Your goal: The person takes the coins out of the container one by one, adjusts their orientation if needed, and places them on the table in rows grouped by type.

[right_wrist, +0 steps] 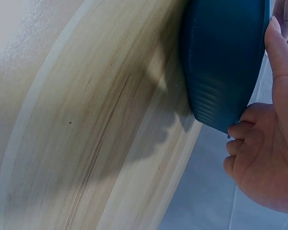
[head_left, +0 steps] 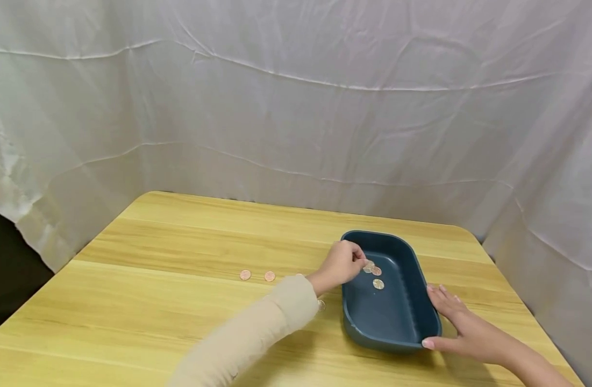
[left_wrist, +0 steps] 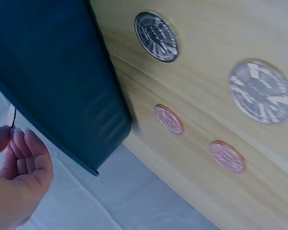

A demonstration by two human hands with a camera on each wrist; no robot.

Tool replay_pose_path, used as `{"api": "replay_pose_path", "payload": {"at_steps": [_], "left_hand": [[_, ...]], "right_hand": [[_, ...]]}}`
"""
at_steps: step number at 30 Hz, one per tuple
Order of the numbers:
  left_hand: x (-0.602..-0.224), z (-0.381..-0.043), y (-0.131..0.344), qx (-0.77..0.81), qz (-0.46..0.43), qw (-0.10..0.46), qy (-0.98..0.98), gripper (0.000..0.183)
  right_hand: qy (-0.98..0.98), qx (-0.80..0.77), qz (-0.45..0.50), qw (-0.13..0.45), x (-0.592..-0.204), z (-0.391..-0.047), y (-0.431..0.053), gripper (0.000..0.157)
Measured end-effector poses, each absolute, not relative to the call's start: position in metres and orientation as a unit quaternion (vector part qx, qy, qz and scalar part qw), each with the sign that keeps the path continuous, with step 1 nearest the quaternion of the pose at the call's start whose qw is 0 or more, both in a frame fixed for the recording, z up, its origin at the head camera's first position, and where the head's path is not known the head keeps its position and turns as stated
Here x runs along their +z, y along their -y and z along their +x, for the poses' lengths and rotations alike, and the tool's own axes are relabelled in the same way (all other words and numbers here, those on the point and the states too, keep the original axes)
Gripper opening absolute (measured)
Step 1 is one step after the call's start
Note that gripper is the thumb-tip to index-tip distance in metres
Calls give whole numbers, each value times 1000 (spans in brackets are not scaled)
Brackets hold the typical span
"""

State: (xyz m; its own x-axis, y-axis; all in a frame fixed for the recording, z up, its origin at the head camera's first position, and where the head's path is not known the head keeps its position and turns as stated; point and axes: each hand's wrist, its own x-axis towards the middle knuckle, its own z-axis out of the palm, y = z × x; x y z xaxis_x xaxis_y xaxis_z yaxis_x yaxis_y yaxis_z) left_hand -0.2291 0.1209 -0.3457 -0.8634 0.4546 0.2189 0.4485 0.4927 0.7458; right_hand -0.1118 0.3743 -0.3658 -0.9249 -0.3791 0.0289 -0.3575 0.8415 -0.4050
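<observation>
My left hand (head_left: 341,262) reaches over the left wall of a deep dark-blue dish (head_left: 373,317). Between its thumb and fingers it pinches a coin (left_wrist: 11,116), seen nearly edge-on in the left wrist view. Inside the dish, a copper coin (head_left: 376,271) and a silvery coin (head_left: 378,284) lie on the bottom near those fingertips. My right hand (head_left: 462,329) holds the dish's near right corner, thumb on the near rim and fingers along the right one. In the right wrist view, fingers of the right hand (right_wrist: 266,148) curl at the rim.
Left of the dish, two copper coins (head_left: 245,274) and a silvery coin (head_left: 321,305) lie on the wooden table (head_left: 131,322); my left sleeve partly covers others. In the left wrist view, another silvery coin (left_wrist: 260,91) shows. A pale curtain (head_left: 296,118) hangs behind the table.
</observation>
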Motion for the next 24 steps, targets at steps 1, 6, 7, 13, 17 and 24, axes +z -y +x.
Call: {"api": "replay_pose_path", "payload": {"at_steps": [1, 6, 7, 13, 17, 24], "left_hand": [[-346, -229, -118, 439, 259, 5, -860, 11], [-345, -229, -105, 466, 252, 16, -848, 12], [-345, -228, -102, 469, 251, 16, -846, 12], [-344, -224, -93, 491, 259, 14, -832, 12], [-345, -219, -88, 494, 267, 12, -828, 11], [-348, -212, -74, 513, 251, 22, -820, 10]], "right_hand": [[-959, -205, -193, 26, -366, -112, -374, 91], [-960, -197, -200, 18, -365, -111, -374, 91], [-960, -196, -200, 17, -365, -111, -374, 91], [-959, -208, -193, 27, -366, -112, -375, 91], [-956, -223, -185, 39, -367, -112, -375, 90], [-958, -206, -194, 35, -365, -113, -374, 91]]}}
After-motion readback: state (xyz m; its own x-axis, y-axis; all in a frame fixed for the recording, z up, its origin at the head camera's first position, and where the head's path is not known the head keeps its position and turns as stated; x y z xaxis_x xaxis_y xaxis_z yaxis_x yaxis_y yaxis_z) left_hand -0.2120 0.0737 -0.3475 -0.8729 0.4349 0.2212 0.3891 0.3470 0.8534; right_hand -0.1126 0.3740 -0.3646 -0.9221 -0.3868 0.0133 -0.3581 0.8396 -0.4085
